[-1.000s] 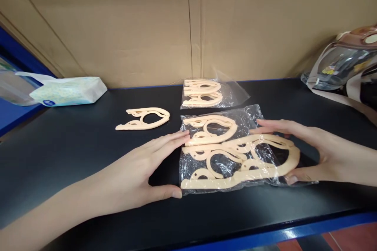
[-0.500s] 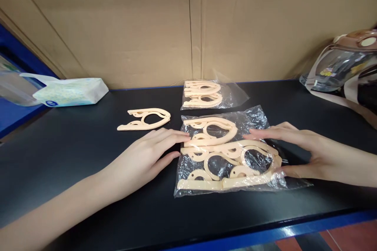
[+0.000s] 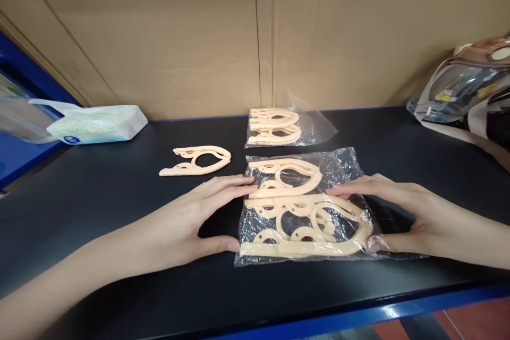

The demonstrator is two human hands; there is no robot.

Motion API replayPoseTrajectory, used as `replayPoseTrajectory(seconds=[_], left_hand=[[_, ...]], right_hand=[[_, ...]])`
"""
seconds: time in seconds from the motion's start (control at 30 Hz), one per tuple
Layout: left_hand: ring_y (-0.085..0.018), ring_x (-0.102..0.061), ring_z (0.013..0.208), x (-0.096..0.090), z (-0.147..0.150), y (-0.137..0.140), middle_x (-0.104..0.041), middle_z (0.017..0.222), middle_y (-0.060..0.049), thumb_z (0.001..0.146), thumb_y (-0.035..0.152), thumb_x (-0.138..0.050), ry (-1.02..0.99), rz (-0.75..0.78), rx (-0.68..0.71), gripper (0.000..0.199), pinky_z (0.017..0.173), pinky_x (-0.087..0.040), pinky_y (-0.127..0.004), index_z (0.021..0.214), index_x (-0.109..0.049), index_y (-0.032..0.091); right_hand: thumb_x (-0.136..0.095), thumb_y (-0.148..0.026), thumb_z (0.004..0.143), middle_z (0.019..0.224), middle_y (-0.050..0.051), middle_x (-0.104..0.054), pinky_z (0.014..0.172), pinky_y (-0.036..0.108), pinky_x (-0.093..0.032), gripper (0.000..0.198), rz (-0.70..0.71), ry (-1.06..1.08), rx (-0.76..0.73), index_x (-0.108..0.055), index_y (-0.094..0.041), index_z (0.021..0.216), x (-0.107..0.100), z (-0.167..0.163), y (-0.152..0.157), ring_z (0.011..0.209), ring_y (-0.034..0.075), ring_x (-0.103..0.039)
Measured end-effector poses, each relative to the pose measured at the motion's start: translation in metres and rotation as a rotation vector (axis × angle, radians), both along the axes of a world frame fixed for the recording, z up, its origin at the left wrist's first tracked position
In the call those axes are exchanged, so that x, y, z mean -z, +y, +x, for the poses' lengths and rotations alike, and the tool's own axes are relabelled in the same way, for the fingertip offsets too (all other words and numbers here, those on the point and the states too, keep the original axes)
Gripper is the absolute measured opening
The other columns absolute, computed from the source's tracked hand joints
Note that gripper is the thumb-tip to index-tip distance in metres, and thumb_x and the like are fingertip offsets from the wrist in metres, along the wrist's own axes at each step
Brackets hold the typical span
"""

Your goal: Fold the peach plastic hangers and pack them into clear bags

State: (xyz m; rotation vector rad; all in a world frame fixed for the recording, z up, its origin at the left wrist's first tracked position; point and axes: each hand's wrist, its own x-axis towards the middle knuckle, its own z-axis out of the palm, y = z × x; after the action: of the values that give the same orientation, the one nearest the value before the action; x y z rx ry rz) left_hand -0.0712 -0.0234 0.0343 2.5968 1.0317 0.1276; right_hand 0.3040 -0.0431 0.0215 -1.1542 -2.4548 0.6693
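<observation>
A clear plastic bag [image 3: 345, 162] lies flat before me with folded cream folding hangers [image 3: 306, 248] inside. One hanger [image 3: 297, 164] is at the top of the bag; below it, others overlap. My left hand [image 3: 195, 218] is open at the bag's left edge, fingertips by the upper hanger and thumb by the lower left end. At the right side, my right hand [image 3: 398, 212] has its fingers and thumb apart, pressing on the plastic around the curved end of the lower hangers. Beyond my left hand, a loose folded hanger [image 3: 211, 151] lies on the black table [image 3: 191, 297].
Behind the near bag lies a second clear bag [image 3: 314, 127] holding several folded hangers. A tissue pack [image 3: 99, 123] sits at the back left. On the right stands a clear bottle [image 3: 458, 90] with a brown lid and a strap. A cardboard wall [image 3: 179, 37] closes the back.
My right hand has moved slightly left, and the lower hangers have slid left into closer overlap. My left thumb has spread down to the bag's lower left corner.
</observation>
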Motion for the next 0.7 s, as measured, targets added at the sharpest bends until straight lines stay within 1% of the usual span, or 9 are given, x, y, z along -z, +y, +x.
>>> replayPoseTrajectory(seconds=[0.03, 0.17, 0.23, 0.27, 0.3, 0.37, 0.43, 0.53, 0.7], left_hand=[[-0.025, -0.035, 0.144, 0.000, 0.001, 0.000, -0.035, 0.158, -0.002, 0.090, 0.051, -0.061, 0.000, -0.004, -0.006, 0.068, 0.117, -0.034, -0.045, 0.150, -0.032, 0.036], [-0.026, -0.033, 0.145, -0.003, 0.003, -0.002, -0.032, 0.160, 0.000, 0.090, 0.053, -0.059, 0.040, -0.017, -0.027, 0.069, 0.116, -0.034, -0.047, 0.151, -0.029, 0.040], [-0.027, -0.035, 0.144, -0.001, 0.003, -0.005, -0.033, 0.159, -0.001, 0.089, 0.056, -0.059, 0.036, 0.009, -0.068, 0.074, 0.115, -0.036, -0.048, 0.152, -0.026, 0.038], [-0.028, -0.038, 0.142, 0.000, 0.003, -0.008, -0.037, 0.157, -0.002, 0.088, 0.057, -0.059, 0.017, 0.037, -0.110, 0.073, 0.114, -0.038, -0.048, 0.151, -0.029, 0.037], [-0.029, -0.042, 0.139, 0.002, 0.003, -0.010, -0.042, 0.153, -0.004, 0.087, 0.058, -0.060, -0.011, 0.072, -0.158, 0.070, 0.113, -0.040, -0.048, 0.148, -0.036, 0.035], [-0.030, -0.053, 0.129, 0.006, 0.004, -0.016, -0.055, 0.139, -0.005, 0.086, 0.060, -0.060, -0.063, 0.123, -0.251, 0.055, 0.107, -0.045, -0.047, 0.132, -0.053, 0.032], [-0.028, -0.060, 0.116, 0.008, 0.005, -0.020, -0.063, 0.125, -0.004, 0.084, 0.062, -0.061, -0.088, 0.120, -0.281, 0.046, 0.100, -0.050, -0.044, 0.118, -0.063, 0.031], [-0.026, -0.062, 0.106, 0.008, 0.008, -0.024, -0.064, 0.118, -0.003, 0.084, 0.062, -0.062, -0.097, 0.082, -0.253, 0.045, 0.093, -0.052, -0.040, 0.118, -0.065, 0.033], [-0.022, -0.061, 0.096, 0.008, 0.011, -0.023, -0.064, 0.109, -0.002, 0.084, 0.061, -0.063, -0.123, 0.064, -0.268, 0.045, 0.087, -0.051, -0.034, 0.120, -0.067, 0.034]], right_hand=[[-0.072, -0.046, 0.078, 0.134, -0.002, -0.063, 0.090, 0.048, -0.059, 0.066, -0.009, 0.020, -0.005, -0.047, -0.050, 0.139, 0.000, -0.003, 0.001, 0.116, 0.030, -0.063], [-0.077, -0.046, 0.072, 0.136, -0.002, -0.062, 0.093, 0.046, -0.057, 0.073, -0.100, 0.103, -0.080, -0.048, -0.048, 0.138, 0.000, -0.009, 0.007, 0.118, 0.031, -0.063], [-0.078, -0.044, 0.072, 0.135, -0.004, -0.063, 0.096, 0.044, -0.056, 0.071, -0.115, 0.121, -0.056, -0.049, -0.049, 0.136, -0.001, -0.007, 0.009, 0.120, 0.030, -0.062], [-0.078, -0.043, 0.073, 0.132, -0.004, -0.065, 0.096, 0.043, -0.056, 0.070, -0.107, 0.132, -0.038, -0.050, -0.050, 0.136, -0.001, -0.005, 0.010, 0.119, 0.029, -0.063], [-0.078, -0.041, 0.074, 0.128, -0.004, -0.068, 0.097, 0.042, -0.055, 0.068, -0.098, 0.138, -0.022, -0.050, -0.050, 0.136, -0.002, -0.003, 0.010, 0.117, 0.028, -0.064], [-0.077, -0.040, 0.075, 0.118, -0.004, -0.072, 0.094, 0.042, -0.056, 0.069, -0.083, 0.148, -0.018, -0.048, -0.052, 0.136, -0.002, -0.001, 0.010, 0.107, 0.026, -0.069], [-0.080, -0.039, 0.071, 0.111, -0.004, -0.074, 0.091, 0.042, -0.058, 0.075, -0.082, 0.155, -0.033, -0.045, -0.055, 0.136, -0.001, -0.002, 0.009, 0.100, 0.026, -0.071], [-0.082, -0.038, 0.068, 0.110, -0.006, -0.073, 0.088, 0.041, -0.059, 0.080, -0.090, 0.157, -0.044, -0.043, -0.058, 0.135, 0.001, -0.007, 0.008, 0.098, 0.025, -0.071], [-0.078, -0.038, 0.075, 0.112, -0.002, -0.073, 0.089, 0.041, -0.059, 0.066, -0.056, 0.185, -0.041, -0.051, -0.045, 0.135, 0.005, -0.015, 0.007, 0.100, 0.025, -0.070]])
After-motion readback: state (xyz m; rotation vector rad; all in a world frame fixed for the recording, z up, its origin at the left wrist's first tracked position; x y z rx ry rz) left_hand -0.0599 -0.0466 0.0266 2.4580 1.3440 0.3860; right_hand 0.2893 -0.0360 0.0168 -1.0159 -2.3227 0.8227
